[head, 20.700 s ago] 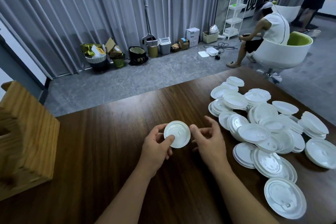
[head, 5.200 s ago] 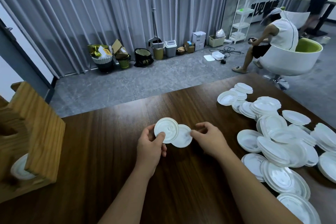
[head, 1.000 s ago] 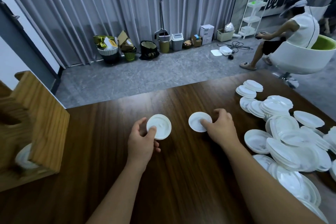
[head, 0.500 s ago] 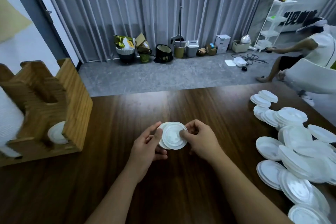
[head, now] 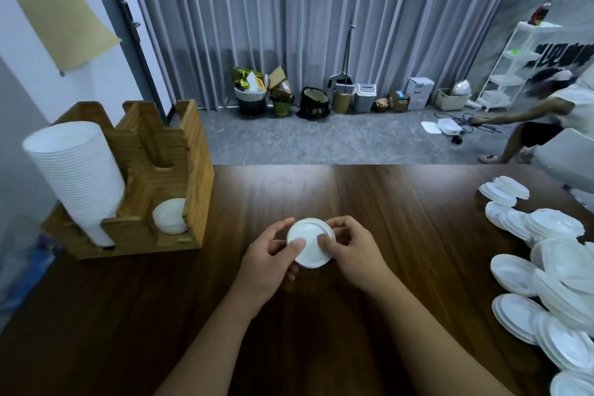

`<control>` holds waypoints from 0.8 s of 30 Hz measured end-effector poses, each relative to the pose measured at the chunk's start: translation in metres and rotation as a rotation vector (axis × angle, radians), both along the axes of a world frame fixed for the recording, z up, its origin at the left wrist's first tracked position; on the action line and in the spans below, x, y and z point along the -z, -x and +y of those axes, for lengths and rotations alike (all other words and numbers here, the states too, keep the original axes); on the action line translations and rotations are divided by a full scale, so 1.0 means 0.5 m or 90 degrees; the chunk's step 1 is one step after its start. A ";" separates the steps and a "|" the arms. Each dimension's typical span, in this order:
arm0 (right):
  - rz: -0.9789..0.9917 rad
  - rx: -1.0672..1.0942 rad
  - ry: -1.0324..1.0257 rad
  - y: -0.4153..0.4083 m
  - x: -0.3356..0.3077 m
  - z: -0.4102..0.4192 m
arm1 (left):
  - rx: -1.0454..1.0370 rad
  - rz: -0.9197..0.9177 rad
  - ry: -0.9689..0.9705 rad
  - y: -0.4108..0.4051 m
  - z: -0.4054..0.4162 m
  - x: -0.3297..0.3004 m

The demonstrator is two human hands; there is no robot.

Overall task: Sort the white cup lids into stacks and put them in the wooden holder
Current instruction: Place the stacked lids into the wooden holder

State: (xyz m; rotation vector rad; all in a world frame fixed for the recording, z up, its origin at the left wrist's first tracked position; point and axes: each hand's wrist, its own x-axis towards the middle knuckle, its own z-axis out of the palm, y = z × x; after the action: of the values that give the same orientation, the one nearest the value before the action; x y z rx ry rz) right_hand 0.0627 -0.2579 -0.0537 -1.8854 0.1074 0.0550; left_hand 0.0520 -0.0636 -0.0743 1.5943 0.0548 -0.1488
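A second ago my hands were apart, each with its own lid; now both are together on one small stack of lids (head: 311,243) held just above the middle of the dark wooden table (head: 401,202). My left hand (head: 268,262) grips the stack's left edge, thumb pressed on its top face and fingers curled under. My right hand (head: 352,249) grips the right edge the same way, thumb on top, fingers curled behind the rim. I cannot tell how many lids are in the stack.

My view has also swung left, so the wooden holder (head: 193,151) now shows whole at the table's left end. Its left slot carries a tall tilted stack of white paper cups (head: 75,170), and a front compartment on the right holds a short stack of small lids (head: 170,215) standing on edge.

The loose pile of white lids (head: 553,270) sprawls along the table's right edge, well apart from my hands, in overlapping heaps of mixed sizes.

Beyond the table lies grey carpet before grey curtains (head: 321,19), with baskets, bags, a small white step bin (head: 364,96) and a cardboard box (head: 419,92) lined along the hem. A white shelf rack (head: 511,61) stands at far right in front of a board with large dark lettering (head: 565,55), too blurred to read. A seated person (head: 553,109) reaches toward the floor there
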 end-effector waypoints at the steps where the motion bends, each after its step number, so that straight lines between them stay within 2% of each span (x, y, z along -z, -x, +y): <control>1: -0.010 0.007 -0.014 0.000 -0.003 0.011 | -0.004 -0.010 -0.023 0.002 0.009 -0.005; 4: -0.006 -0.016 -0.039 0.002 -0.015 0.041 | -0.008 -0.013 -0.058 0.000 0.051 -0.020; 9: 0.053 -0.154 -0.095 0.002 -0.046 0.083 | 0.092 0.011 0.016 -0.011 0.119 -0.056; 12: 0.035 -0.075 -0.163 -0.001 -0.058 0.117 | 0.021 -0.016 0.035 -0.007 0.143 -0.054; 14: 0.040 -0.001 -0.218 -0.002 -0.060 0.141 | -0.019 0.006 0.055 -0.003 0.159 -0.047; 19: 0.028 -0.005 -0.130 -0.004 -0.057 0.195 | -0.092 0.047 0.083 0.003 0.200 -0.037; 24: -0.012 0.019 -0.145 -0.021 -0.067 0.249 | -0.157 0.059 0.184 0.033 0.220 -0.041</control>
State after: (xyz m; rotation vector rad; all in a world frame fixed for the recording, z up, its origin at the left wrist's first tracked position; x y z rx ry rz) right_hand 0.0733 -0.1334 -0.0201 -1.6567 0.1114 0.0287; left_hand 0.0355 0.0463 -0.0539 1.2801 0.2892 -0.0359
